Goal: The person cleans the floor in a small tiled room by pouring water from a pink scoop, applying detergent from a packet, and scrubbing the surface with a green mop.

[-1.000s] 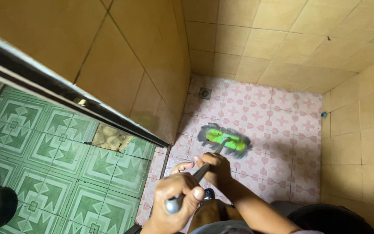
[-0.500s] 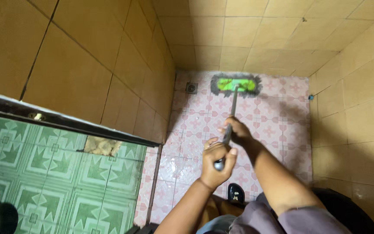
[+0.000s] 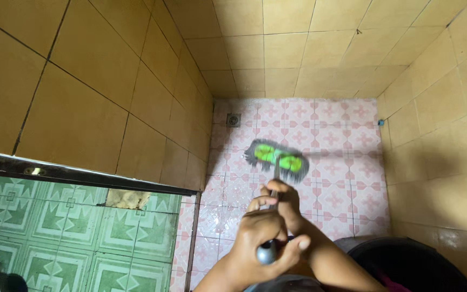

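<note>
A long-handled floor brush with a green head and dark bristles rests on the wet pink patterned floor tiles. Its grey handle runs back toward me. My left hand is wrapped around the near end of the handle. My right hand grips the handle farther along, closer to the brush head. The middle of the handle is hidden by my hands.
Tan tiled walls close in the pink floor on three sides. A floor drain sits in the far left corner. A dark bucket rim is at lower right. Green patterned tiles lie left, beyond a dark door frame.
The brush head was pushed to the far wall and has now been pulled back toward me to mid-floor. Both hands have drawn in closer along the handle.
</note>
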